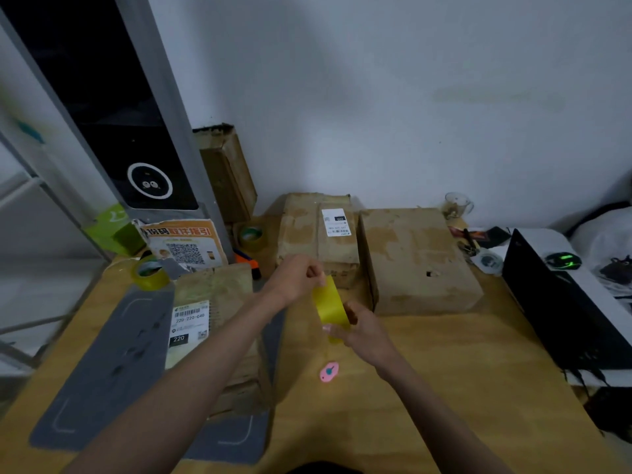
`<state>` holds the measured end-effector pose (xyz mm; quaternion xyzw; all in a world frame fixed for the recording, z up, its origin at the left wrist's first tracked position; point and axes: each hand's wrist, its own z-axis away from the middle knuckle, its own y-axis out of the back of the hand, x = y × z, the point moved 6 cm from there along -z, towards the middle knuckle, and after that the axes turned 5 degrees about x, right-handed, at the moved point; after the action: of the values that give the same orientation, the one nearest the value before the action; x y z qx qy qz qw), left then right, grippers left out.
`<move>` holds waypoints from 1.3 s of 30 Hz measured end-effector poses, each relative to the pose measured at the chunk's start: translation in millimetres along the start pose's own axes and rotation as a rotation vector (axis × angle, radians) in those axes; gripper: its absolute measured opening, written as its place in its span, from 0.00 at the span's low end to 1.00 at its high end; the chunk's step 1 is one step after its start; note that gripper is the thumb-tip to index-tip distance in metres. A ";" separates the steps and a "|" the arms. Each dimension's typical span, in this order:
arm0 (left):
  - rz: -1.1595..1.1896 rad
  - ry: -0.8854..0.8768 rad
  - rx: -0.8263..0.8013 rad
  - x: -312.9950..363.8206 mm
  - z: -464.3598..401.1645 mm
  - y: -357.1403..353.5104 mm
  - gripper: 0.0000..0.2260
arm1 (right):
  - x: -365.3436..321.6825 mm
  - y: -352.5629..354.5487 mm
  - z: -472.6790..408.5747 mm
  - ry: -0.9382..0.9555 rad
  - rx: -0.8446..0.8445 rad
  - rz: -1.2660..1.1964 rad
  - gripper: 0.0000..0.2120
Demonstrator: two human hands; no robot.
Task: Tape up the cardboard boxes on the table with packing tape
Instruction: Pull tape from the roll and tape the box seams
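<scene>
While a yellow tape strip (pixel 329 304) stretches above the table (pixel 444 371), the left hand (pixel 294 277) pinches its far end and the right hand (pixel 359 328) curls around the roll at its near end. Three boxes sit around: one (pixel 215 323) under the left forearm, one (pixel 318 234) beyond the hands, one (pixel 417 261) to the right. A pink cutter (pixel 329 371) lies nearby. Two tape rolls (pixel 150 272) rest at left.

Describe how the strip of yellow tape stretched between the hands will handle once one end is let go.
The yellow tape strip is thin and already curving between the left hand and right hand, so it will probably flop, curl, and perhaps stick to itself. It looks very light.
</scene>
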<state>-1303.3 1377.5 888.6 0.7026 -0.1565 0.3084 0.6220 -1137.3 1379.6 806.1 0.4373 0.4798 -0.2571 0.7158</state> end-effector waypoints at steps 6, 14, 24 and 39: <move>-0.163 -0.055 -0.029 -0.1 13.2 -26.6 0.06 | 4.4 -5.2 5.3 0.016 0.026 0.032 0.12; -0.173 -0.168 -0.039 9.4 37.0 -52.9 0.08 | 31.9 -3.1 5.0 -0.057 0.148 -0.002 0.25; 0.076 -0.117 -0.096 27.8 27.0 -41.7 0.06 | 37.1 12.6 21.2 0.123 0.123 -0.160 0.15; 0.169 0.037 -0.149 13.6 15.6 -51.1 0.09 | 26.6 14.5 34.1 0.197 0.005 -0.283 0.15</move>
<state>-1258.4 1373.7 856.8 0.6327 -0.2264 0.3602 0.6471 -1099.2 1358.2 792.7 0.3904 0.6036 -0.3125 0.6210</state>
